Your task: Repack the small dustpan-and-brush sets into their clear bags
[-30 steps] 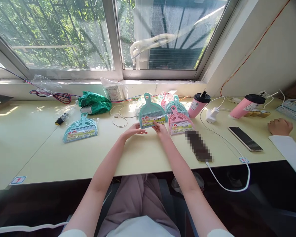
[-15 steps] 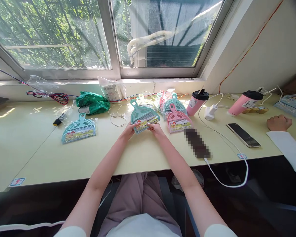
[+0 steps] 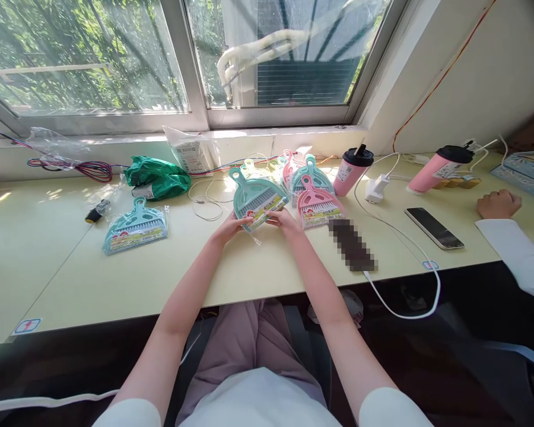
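Note:
Between my hands is a teal dustpan and brush set [image 3: 254, 194], its handle pointing away and its bristles and printed label facing up. My left hand [image 3: 231, 228] grips its lower left corner, thumb on top. At the lower right edge, my right hand [image 3: 285, 219] holds it with thumb and fingers. A bit of clear wrapping hangs below the set. Just right of it lies a pink dustpan set [image 3: 318, 204], with another teal set [image 3: 310, 173] behind. A separate wrapped teal set [image 3: 136, 228] rests on the table to the left.
A green plastic bag [image 3: 158, 178] and a screwdriver-like tool [image 3: 97, 212] lie left. Two pink cups [image 3: 352, 172] stand or lean at the back right. A phone [image 3: 434, 228], a white charger [image 3: 377, 188] with cable and a blurred dark object [image 3: 352, 244] lie right, near another person's hand [image 3: 498, 204].
The held teal set has tilted, its right side raised a little, and a wisp of clear wrapping now hangs beneath it. The whole view has shifted slightly.

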`<state>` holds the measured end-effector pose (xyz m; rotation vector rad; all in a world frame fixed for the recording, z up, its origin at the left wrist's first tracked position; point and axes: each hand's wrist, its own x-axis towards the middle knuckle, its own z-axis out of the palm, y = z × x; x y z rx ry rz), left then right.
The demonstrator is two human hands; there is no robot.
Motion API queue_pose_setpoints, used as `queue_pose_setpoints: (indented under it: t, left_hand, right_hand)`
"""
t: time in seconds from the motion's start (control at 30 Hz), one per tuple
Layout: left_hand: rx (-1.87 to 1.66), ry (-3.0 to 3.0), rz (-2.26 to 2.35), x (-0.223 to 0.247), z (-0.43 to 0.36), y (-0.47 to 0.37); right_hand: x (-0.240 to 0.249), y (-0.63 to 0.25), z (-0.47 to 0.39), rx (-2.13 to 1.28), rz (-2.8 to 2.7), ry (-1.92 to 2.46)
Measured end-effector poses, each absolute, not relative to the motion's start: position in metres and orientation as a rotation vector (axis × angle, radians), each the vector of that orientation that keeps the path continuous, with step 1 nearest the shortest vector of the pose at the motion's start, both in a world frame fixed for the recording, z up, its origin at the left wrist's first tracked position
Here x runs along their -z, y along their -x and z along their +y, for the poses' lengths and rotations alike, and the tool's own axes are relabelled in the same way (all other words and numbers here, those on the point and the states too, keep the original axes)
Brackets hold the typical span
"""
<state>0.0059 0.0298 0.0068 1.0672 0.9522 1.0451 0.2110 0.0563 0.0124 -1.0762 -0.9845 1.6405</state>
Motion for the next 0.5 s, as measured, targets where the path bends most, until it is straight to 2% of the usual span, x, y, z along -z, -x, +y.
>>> queue_pose_setpoints:
  t: [0.5]
  left_hand:
    - [-1.100, -1.083, 0.985, -0.0093, 0.0276, -0.0132]
  right_hand:
    - [-0.0092, -0.2056, 0.0565, -1.604, -0.860, 1.109]
